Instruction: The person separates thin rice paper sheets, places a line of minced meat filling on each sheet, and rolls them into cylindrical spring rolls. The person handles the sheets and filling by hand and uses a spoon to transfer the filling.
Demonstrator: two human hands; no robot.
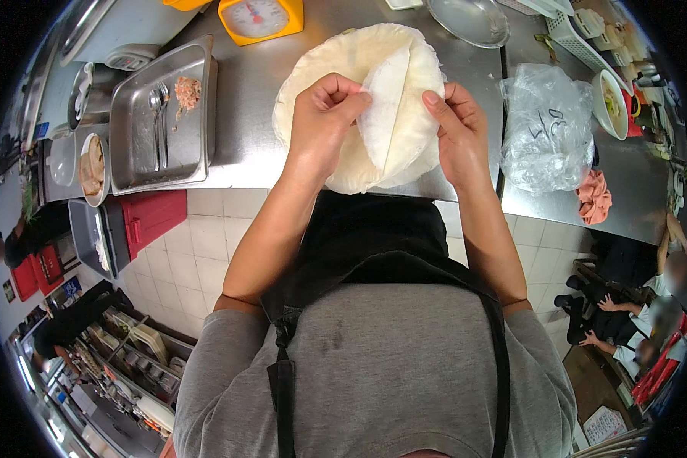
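A stack of thin round pale dough wrappers (315,74) lies on the steel table in front of me. My left hand (332,117) pinches the left edge of the top sheet between thumb and fingers. That sheet is partly lifted and folded over, showing a whiter flap (385,103). At the stack's right side, my right hand (458,120) holds the sheet's rim between thumb and fingers. Left of the stack, a deep steel tray (131,143) holds two spoons (159,126) and a small heap of orange shredded filling (188,93).
A yellow dial scale (260,20) stands behind the stack, with a metal dish (469,22) farther right. A clear plastic bag (547,129), a crumpled pink cloth (594,197) and a white bowl (609,106) lie right. Other people (624,320) sit at the far right.
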